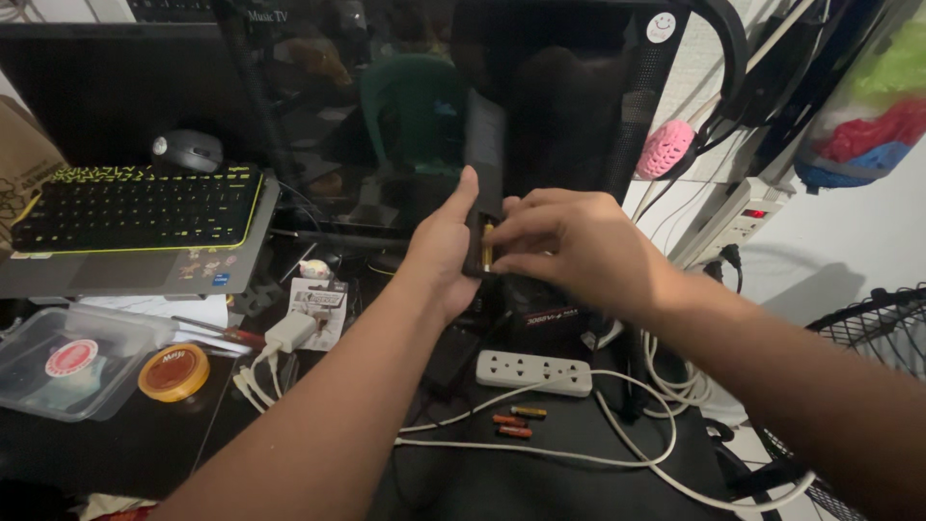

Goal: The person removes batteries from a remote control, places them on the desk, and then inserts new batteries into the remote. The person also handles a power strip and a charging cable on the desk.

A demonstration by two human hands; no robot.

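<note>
Two hands meet above the middle of the dark worktop (145, 444), seen from the head camera. The left hand (446, 253) grips a long black remote control (484, 174) from its left side, thumb along the edge, holding it upright and tilted slightly away. The back compartment of the remote control is open, and a gold-toned battery (487, 246) sits in it near the lower end. The right hand (569, 246) is closed narrowly over that spot, its fingertips (503, 241) pinching at the battery from the right.

Below the hands, towards the near edge of the worktop, three loose batteries (514, 423) lie close together beside a white cable (540, 453). Just behind them lies a white power strip (533, 372).

At the left side of the worktop sits a laptop (125, 270) with a black keyboard trimmed in yellow (135, 207) resting on it, and a grey mouse (186, 150) at its far edge. In front of it, near the left edge, lie a clear plastic lid (72, 362), a round orange tin (173, 371) and a white charger plug (289, 331). A dark monitor (386, 106) stands at the far edge behind the hands.
</note>
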